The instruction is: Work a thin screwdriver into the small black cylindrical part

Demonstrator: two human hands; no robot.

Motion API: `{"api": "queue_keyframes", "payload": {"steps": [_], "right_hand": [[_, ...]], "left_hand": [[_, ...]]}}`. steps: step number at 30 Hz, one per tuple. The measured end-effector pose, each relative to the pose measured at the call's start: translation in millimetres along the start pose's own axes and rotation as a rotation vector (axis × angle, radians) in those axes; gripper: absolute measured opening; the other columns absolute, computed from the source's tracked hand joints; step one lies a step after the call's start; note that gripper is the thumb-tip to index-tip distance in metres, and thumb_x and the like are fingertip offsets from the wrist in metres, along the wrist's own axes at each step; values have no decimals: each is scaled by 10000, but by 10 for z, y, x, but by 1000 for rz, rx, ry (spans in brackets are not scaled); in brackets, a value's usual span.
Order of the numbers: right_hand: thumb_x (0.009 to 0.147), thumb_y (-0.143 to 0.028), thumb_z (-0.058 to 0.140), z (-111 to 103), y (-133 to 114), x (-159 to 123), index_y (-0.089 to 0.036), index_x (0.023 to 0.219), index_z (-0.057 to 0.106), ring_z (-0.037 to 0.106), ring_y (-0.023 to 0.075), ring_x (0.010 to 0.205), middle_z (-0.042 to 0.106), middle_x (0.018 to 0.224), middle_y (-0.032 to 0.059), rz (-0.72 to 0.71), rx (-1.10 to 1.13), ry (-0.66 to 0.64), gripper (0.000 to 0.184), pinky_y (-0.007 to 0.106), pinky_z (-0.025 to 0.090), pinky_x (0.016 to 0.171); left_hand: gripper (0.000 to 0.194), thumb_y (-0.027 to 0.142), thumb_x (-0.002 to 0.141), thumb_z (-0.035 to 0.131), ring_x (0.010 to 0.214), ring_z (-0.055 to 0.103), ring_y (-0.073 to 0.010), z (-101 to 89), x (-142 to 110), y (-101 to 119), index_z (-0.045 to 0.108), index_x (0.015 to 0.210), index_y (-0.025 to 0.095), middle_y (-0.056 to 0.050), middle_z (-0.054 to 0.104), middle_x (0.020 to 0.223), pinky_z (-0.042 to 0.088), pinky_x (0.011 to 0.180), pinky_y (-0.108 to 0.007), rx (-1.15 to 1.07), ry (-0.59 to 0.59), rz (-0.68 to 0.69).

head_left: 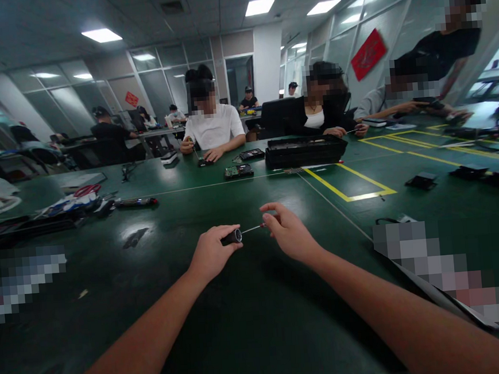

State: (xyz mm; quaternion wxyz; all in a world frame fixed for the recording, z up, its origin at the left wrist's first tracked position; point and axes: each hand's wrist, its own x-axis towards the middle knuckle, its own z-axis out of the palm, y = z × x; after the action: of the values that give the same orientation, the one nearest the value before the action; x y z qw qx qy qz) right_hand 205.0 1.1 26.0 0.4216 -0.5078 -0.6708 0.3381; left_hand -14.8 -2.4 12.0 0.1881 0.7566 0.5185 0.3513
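My left hand (210, 252) is closed around a short black cylinder (231, 238) that looks like a flashlight body, its round, light-rimmed end facing right. In my right hand (293, 234) a thin screwdriver (253, 229) with a reddish handle is pinched between thumb and fingers. Its metal shaft points left and reaches the cylinder's round end; whether the tip is inside or only at the rim, I cannot tell. Both hands are held above the green table (227, 338), near its middle.
Across the table, people work with small parts beside a long black case (305, 152) and a green circuit board (238, 171). A dark tube (136, 203) and a pile of tools (72, 204) lie left. Yellow tape (349, 197) and black parts (422, 181) are at right.
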Motion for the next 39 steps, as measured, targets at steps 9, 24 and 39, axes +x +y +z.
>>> {"api": "queue_keyframes", "payload": {"steps": [9,24,39], "right_hand": [[982,-448,417,-8,27,29,-218,1020,672,577,164,626,665,806,25,2,-12,16,346,299,434,576],[954,-444,426,24,83,77,-219,1055,622,565,174,610,571,677,-18,90,135,42,315,297,460,562],[895,-393,549,36,62,40,-217,1104,567,589,177,732,633,861,13,-22,210,84,273,322,482,668]], "left_hand": [[453,152,757,786,1131,642,-243,-8,1,-2,712,1188,272,-43,711,1192,474,1057,-448,-10,13,-1],[458,146,764,783,1127,643,-235,14,-10,23,709,1195,284,-33,714,1187,476,1053,-434,-12,1,3],[451,162,775,779,1107,645,-241,4,-10,20,705,1204,281,-39,715,1174,486,1027,-427,11,-22,-6]]}}
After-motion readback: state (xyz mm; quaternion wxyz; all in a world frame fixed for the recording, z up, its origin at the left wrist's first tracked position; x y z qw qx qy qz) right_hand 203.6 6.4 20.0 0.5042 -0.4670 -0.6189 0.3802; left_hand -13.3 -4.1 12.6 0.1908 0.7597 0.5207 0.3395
